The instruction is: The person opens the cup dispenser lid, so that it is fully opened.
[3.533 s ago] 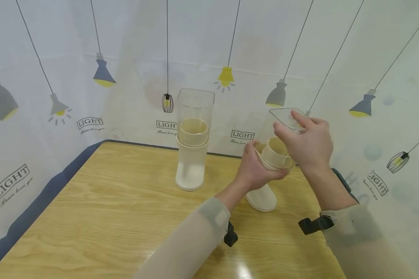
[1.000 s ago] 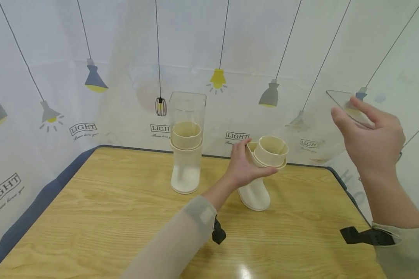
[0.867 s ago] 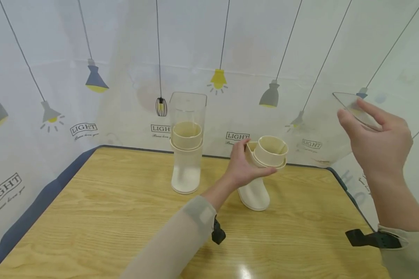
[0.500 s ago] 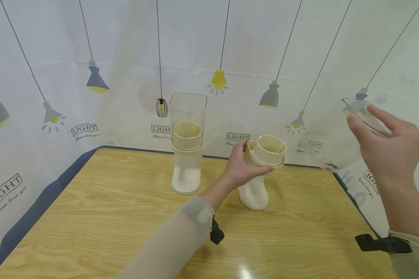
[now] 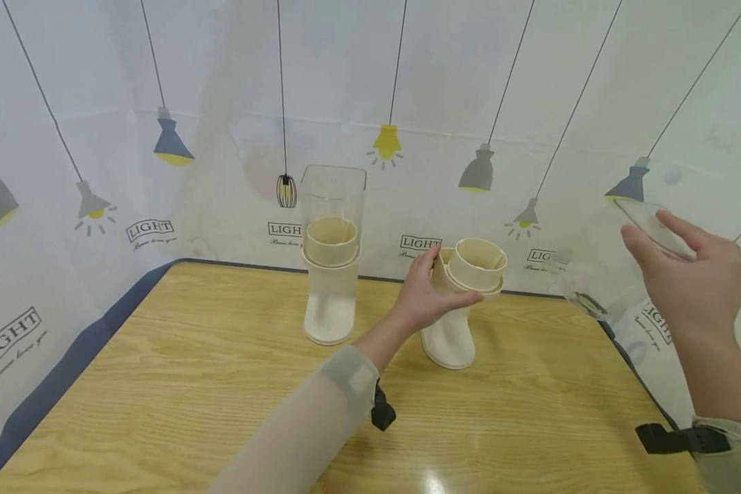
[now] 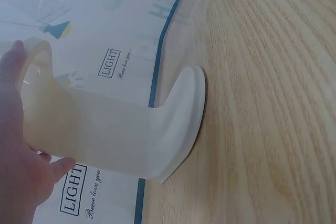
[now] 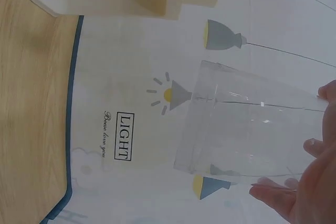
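My left hand (image 5: 422, 295) grips the upper part of a cream dispenser base (image 5: 449, 336), thumb in front and fingers round the far side. The base has a round collar on top and a flat oval foot at table level; in the left wrist view its body (image 6: 94, 129) stretches from the hand to the table. Up at the right, my right hand (image 5: 694, 288) holds a clear plastic container (image 7: 257, 124) by one end, apart from the base. In the head view that container is faint against the backdrop. The left hand's far fingers are mostly hidden.
A matching cream dispenser (image 5: 330, 312) stands upright to the left, its clear container (image 5: 333, 182) fitted on top. Beneath is a wooden table (image 5: 191, 384). A white cloth backdrop (image 5: 234, 137) printed with lamps surrounds the table's back and sides.
The right hand has lifted the clear container off the base and carried it right, lately a little lower. My left hand still grips the base, which has shifted slightly.
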Demonstrator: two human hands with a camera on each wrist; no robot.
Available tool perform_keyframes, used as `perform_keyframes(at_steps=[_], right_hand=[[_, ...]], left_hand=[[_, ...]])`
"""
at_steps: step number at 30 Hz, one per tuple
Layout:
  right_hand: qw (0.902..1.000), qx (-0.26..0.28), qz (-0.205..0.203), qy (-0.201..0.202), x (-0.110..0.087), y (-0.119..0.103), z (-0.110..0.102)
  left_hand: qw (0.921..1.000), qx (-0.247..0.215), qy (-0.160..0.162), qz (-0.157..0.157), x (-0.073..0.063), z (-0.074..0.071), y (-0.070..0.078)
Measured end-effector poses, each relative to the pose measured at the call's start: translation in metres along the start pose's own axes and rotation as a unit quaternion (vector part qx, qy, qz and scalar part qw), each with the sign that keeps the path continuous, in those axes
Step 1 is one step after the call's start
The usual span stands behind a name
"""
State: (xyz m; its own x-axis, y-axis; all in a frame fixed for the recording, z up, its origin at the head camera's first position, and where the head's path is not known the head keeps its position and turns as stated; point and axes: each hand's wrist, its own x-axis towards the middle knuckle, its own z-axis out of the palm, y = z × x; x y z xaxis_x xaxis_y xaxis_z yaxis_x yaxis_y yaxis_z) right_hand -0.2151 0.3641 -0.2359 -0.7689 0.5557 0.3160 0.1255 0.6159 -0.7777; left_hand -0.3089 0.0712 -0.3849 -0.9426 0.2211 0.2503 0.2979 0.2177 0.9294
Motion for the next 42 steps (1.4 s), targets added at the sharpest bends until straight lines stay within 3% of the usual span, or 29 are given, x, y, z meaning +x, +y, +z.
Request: perform_keyframes(at_steps=[4, 9, 22, 33, 42], right_hand=[[0.9995, -0.027, 0.011, -0.008, 0.006, 0.012, 0.002], [0.9992, -0.023, 0.023, -0.022, 0.013, 0.028, 0.007], [0.9948, -0.043, 0.015, -0.091, 0.023, 0.072, 0.032], [0.9906, -0.080, -0.009, -0.111, 0.033, 0.106, 0.061], [0.9828, -0.109, 0.024, -0.147, 0.035, 0.120, 0.077]], left_hand=[[0.9999, 0.009, -0.001, -0.005, 0.002, -0.001, 0.000], [0.9999, 0.008, -0.005, -0.014, 0.004, -0.002, 0.002], [0.9998, -0.002, -0.014, -0.016, 0.004, -0.003, 0.001], [0.9996, -0.015, -0.025, -0.004, 0.006, -0.003, -0.002], [0.9996, -0.004, -0.029, -0.005, 0.008, -0.002, -0.003]])
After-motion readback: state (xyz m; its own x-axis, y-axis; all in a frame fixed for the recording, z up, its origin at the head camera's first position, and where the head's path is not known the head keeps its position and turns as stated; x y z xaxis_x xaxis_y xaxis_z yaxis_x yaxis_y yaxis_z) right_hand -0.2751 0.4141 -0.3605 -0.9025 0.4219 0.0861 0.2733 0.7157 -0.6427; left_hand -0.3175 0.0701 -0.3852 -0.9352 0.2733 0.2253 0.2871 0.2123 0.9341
